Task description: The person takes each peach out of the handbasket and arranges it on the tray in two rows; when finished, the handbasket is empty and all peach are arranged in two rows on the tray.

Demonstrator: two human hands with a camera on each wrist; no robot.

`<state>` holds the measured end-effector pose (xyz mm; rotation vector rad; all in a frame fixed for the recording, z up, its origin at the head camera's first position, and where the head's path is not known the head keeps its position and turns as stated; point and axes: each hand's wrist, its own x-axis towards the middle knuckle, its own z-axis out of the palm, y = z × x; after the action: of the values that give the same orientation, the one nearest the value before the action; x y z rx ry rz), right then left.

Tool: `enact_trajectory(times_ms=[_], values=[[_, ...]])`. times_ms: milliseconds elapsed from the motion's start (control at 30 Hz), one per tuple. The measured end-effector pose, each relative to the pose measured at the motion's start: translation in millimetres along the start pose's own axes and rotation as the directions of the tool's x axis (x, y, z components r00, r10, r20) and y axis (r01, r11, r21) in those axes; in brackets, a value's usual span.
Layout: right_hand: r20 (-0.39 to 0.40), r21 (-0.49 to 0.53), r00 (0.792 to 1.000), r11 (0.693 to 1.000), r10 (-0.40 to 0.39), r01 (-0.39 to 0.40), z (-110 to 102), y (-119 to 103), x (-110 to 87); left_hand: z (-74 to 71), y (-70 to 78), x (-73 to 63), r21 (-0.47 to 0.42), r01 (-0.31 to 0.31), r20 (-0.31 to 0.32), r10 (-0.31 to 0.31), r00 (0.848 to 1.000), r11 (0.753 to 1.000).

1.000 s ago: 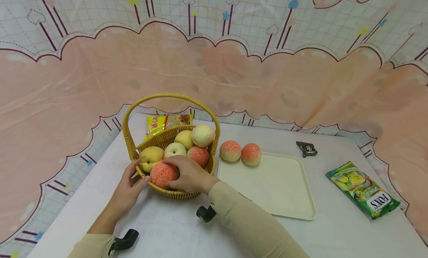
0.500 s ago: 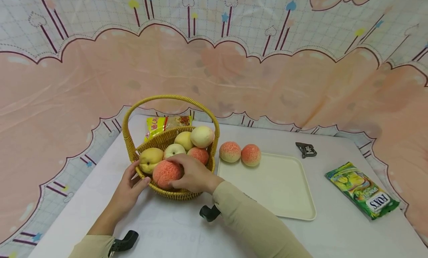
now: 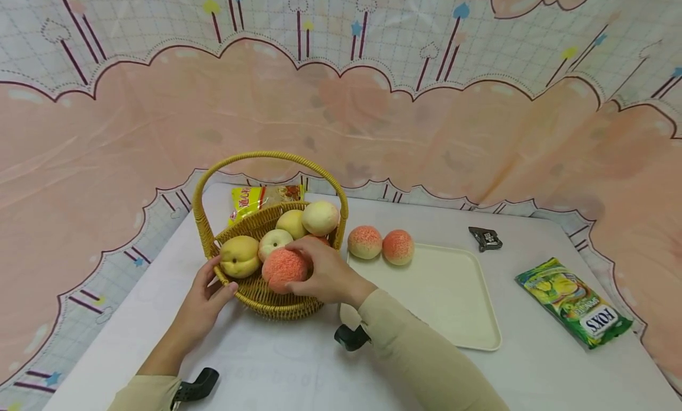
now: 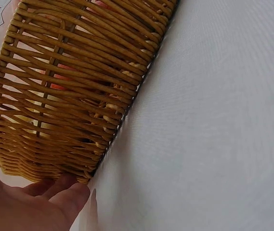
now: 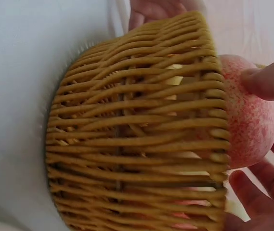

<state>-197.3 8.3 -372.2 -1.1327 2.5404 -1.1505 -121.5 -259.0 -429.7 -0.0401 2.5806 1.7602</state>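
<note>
My right hand [image 3: 333,275] grips a reddish peach [image 3: 284,270] between thumb and fingers, inside the front of a yellow wicker basket [image 3: 279,312]. In the right wrist view the peach [image 5: 250,115] shows above the basket's rim. My left hand [image 3: 205,292] holds the basket's left edge, thumb at the rim; in the left wrist view its fingers lie along the woven wall [image 4: 69,110]. Also in the basket are a yellow peach [image 3: 240,258], a whitish peach [image 3: 273,241], a pale yellow one [image 3: 290,222] and a cream one [image 3: 321,218]. My right hand mostly hides another red peach.
Two pink peaches, one at the left [image 3: 364,242] and one beside it [image 3: 398,247], sit at the back-left corner of a cream tray [image 3: 458,304]. A green FOX'S bag [image 3: 575,303] and a small black packet [image 3: 485,238] lie farther right. Behind the basket is a yellow-red food packet [image 3: 266,199].
My right hand has moved the reddish peach rightward and slightly back, away from the basket's front-left rim. It now covers most of the red peach behind. The left hand keeps its hold.
</note>
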Motion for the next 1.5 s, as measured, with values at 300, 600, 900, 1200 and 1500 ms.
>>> enact_trajectory(times_ms=[300, 600, 900, 1200, 1500], values=[[-0.072, 0.050, 0.997, 0.999, -0.003, 0.006, -14, -1, -20.7, -1.2, -0.8, -0.4, 0.007, -0.010, 0.005, 0.010, 1.000, 1.000], [-0.098, 0.051, 0.995, 0.999, 0.022, -0.018, -30, -3, -37.4, -1.4, 0.0, -0.8, 0.003, -0.009, 0.006, 0.008, 1.000, 1.000], [-0.152, 0.009, 0.988, 1.000, 0.001, 0.000, -44, 2, -53.1, -1.1, 0.5, -1.0, 0.004, -0.009, 0.006, 0.009, 1.000, 1.000], [-0.214, -0.031, 0.976, 0.999, -0.032, 0.026, -55, 15, -63.5, -1.3, -0.8, 0.2, -0.004, 0.001, 0.009, -0.001, 1.000, 1.000], [-0.222, -0.043, 0.975, 0.999, 0.000, -0.010, -57, 18, -64.3, -0.4, -0.1, 0.9, -0.014, 0.012, 0.005, -0.012, 1.000, 1.000]])
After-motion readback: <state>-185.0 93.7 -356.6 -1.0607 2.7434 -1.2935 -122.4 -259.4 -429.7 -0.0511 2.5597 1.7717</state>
